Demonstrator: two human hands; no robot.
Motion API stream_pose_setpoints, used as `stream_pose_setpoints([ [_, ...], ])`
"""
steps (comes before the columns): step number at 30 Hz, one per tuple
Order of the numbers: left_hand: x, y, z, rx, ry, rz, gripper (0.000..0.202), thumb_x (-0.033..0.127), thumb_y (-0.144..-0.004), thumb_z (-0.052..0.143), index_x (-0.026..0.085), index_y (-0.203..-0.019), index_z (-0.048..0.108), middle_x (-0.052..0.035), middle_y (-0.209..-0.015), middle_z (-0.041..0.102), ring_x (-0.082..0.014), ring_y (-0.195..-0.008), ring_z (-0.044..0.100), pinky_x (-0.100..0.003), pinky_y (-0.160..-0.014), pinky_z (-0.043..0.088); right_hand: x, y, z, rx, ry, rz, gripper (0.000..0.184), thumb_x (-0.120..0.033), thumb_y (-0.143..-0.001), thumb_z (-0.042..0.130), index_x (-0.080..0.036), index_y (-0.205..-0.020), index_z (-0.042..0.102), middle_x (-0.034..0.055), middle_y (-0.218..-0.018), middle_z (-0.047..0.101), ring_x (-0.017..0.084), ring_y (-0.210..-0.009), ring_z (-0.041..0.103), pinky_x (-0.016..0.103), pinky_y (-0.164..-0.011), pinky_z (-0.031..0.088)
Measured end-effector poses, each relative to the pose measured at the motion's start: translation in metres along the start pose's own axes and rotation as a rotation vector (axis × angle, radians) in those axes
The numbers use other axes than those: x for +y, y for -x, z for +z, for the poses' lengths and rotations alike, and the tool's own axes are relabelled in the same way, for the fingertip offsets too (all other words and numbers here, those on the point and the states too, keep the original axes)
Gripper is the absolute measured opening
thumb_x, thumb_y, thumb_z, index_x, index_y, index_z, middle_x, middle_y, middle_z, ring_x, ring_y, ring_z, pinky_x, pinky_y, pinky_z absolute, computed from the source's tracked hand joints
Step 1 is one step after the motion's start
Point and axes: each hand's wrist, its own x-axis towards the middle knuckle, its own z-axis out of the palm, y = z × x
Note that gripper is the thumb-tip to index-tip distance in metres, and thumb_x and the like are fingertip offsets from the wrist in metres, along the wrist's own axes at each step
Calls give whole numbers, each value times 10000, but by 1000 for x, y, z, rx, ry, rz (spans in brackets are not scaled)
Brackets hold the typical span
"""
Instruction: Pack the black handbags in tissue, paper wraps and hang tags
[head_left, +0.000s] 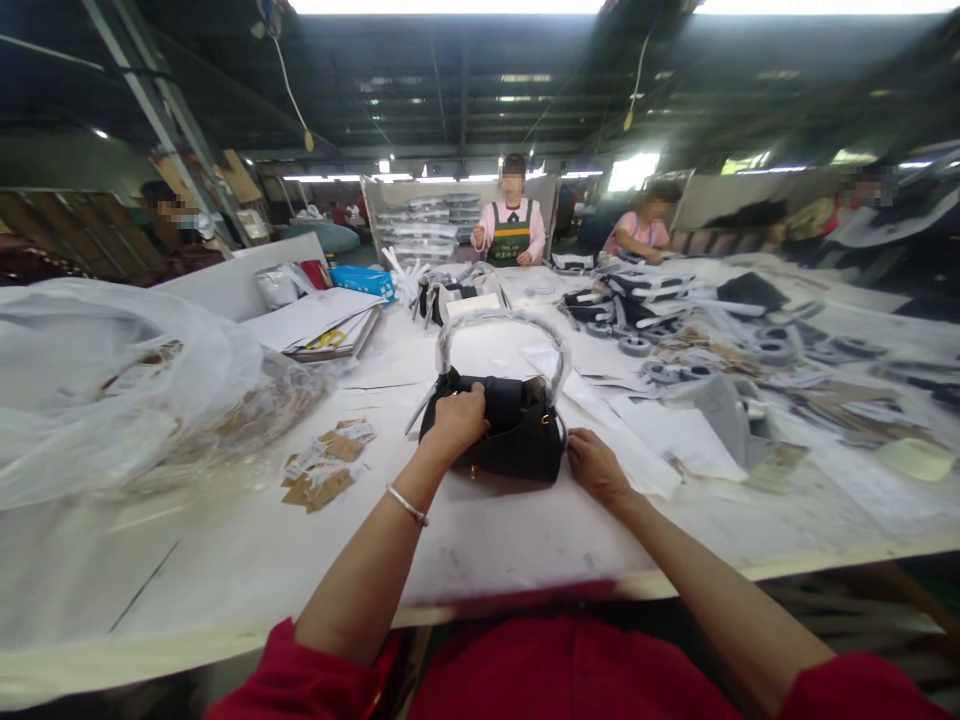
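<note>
A black handbag (517, 440) stands upright on the white table in front of me. Its arched top handle (502, 318) is wrapped in clear plastic, and small gold-coloured fittings show on its body. My left hand (459, 420) grips the bag's flap near the top left, fingers closed over the edge. At the bag's right side, the curled fingers of my right hand (592, 462) hold its lower edge; the fingertips are partly hidden. Brown and white paper tags (330, 465) lie in a loose pile left of the bag.
A heap of clear plastic (135, 390) covers the table's left. Behind it are stacked papers (322, 325) and a blue box (362, 282). Wrapped black bag pieces (630, 300) and white sheets (675, 430) lie to the right. A co-worker in an apron (514, 235) stands opposite.
</note>
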Motion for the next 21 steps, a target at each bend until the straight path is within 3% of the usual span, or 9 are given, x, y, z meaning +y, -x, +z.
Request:
stream_pose_setpoints([
  [7, -5, -4, 10, 5, 148, -57, 501, 261, -705, 754, 145, -1125, 509, -227, -1095, 669, -380, -1087, 628, -419, -866, 458, -4, 0, -3, -1, 28, 4, 270, -85, -829, 469, -187, -941, 692, 82, -1121, 652, 208, -1089, 562, 332, -988, 443],
  [11, -10, -8, 14, 46, 280, -111, 405, 283, -699, 747, 188, -1030, 532, -145, -1022, 696, -331, -1041, 647, -372, -815, 456, -7, 0, -5, 3, 36, 11, 285, -69, -807, 481, -192, -946, 697, 79, -1112, 661, 208, -1078, 569, 336, -979, 450],
  [17, -20, -14, 22, 39, 592, -149, 275, 256, -721, 712, 191, -920, 535, 17, -599, 622, -201, -634, 656, -260, -567, 390, -7, 1, -4, 4, 44, 11, 268, -69, -817, 479, -180, -933, 693, 86, -1117, 657, 200, -1061, 575, 315, -970, 456],
  [21, -24, -10, 22, 29, 836, -153, 277, 233, -727, 722, 182, -905, 516, 62, -532, 559, -135, -487, 586, -223, -484, 320, -6, 1, -3, 3, 43, 13, 279, -74, -825, 475, -186, -955, 695, 85, -1118, 658, 203, -1073, 573, 320, -975, 452],
])
